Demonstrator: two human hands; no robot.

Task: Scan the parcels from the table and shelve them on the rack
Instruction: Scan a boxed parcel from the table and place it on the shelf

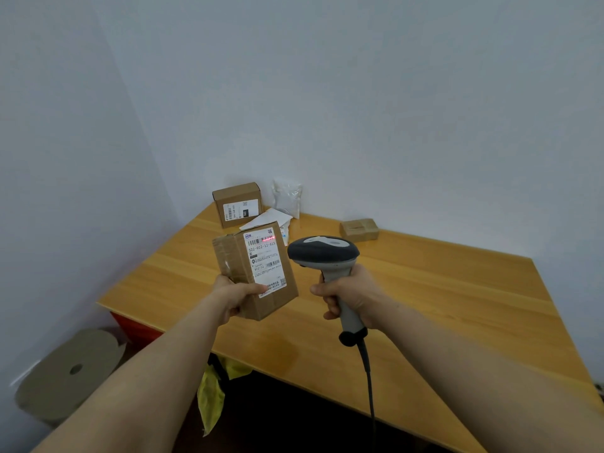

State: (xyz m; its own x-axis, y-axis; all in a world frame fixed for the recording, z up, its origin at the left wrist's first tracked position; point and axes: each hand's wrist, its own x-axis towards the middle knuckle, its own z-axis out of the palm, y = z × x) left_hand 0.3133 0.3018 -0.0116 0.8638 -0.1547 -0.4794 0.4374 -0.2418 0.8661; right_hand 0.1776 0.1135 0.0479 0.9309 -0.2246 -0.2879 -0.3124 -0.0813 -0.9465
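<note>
The table [441,289] stands in a room corner, its far edge against the back wall [392,109]. Above its left part the left hand [235,297] holds a parcel [258,269] upright, label toward the camera. Just right of it the right hand [351,294] grips a scanner [323,253], head facing the label's upper end. Its cable [367,380] hangs down before the table's near edge.

On the table's far left corner stands a boxed parcel [237,204]. A pouch [287,197] to its right leans on the back wall, and a flat packet [268,220] lies before both, behind the held parcel. A small parcel [359,229] lies further right, near the wall. On the floor left of the table rests a roll [72,367]; a crumpled bag [212,393] lies under the near edge.
</note>
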